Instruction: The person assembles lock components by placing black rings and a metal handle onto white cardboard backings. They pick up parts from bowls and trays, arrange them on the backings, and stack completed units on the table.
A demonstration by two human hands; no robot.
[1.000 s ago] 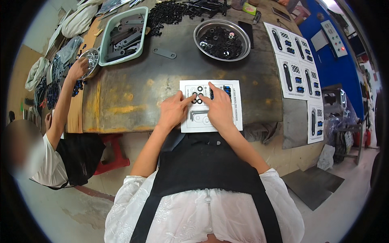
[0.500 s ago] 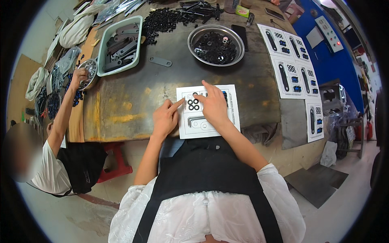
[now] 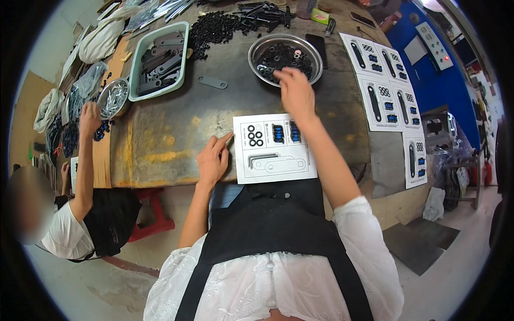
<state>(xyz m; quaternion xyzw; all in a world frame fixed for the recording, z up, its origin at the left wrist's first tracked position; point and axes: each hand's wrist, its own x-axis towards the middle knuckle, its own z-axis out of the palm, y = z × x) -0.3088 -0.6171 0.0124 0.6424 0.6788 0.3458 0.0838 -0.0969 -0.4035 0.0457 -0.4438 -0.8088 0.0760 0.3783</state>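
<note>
In front of me a white printed card lies near the table edge. On it are several black rings in a cluster, with one printed circle showing beside them. Two black-and-blue parts lie to the right of the rings, and printed outlines fill the lower half. My left hand rests at the card's left edge, index finger stretched out and nothing held. Over the near rim of a round metal bowl is my right hand, fingers apart at the black rings inside.
Left of the bowl are a loose grey bar and a pale green tub of flat bars. Black small parts are heaped behind. Filled cards line the right side. At left a co-worker's hand is near a bowl.
My right hand has moved from the card up to the metal bowl, uncovering the black-and-blue parts. My left hand has drawn back slightly left. The co-worker's hand has left their bowl.
</note>
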